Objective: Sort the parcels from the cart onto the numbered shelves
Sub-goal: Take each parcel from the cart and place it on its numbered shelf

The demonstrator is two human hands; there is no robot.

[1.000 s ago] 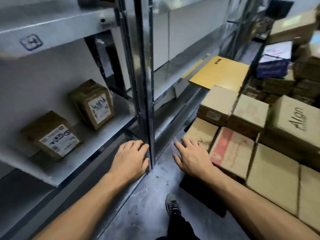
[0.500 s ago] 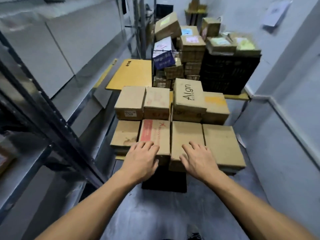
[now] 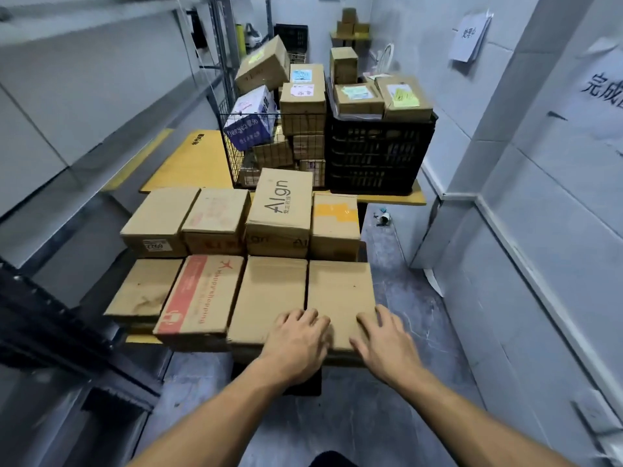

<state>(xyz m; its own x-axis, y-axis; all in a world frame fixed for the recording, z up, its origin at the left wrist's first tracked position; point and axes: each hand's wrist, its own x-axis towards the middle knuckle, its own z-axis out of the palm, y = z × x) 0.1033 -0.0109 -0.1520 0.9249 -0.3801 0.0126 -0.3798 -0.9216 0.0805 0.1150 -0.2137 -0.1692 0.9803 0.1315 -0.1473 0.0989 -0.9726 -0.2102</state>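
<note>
Head view: two bare arms reach out over brown boxes.
Left hand [image 3: 296,342]: flat, fingers spread, at 6 o'clock, over the gap between two front boxes.
Right hand [image 3: 384,342]: flat, fingers spread, on the plain box [image 3: 338,294].
Plain box: front row, right end.
Red box [image 3: 202,294]: at 9 o'clock from the hands.
Crate [image 3: 377,153]: at 12 o'clock, far back.

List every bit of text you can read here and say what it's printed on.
"Algn": top of the tall box, repeated partly on its front.
"Happy shopping": red-striped box.
"完成": right wall sign, cut off at the frame edge.
Blue-and-white box: print unclear.
Wall paper, yellow board, shipping labels: too small or blurred.
</note>
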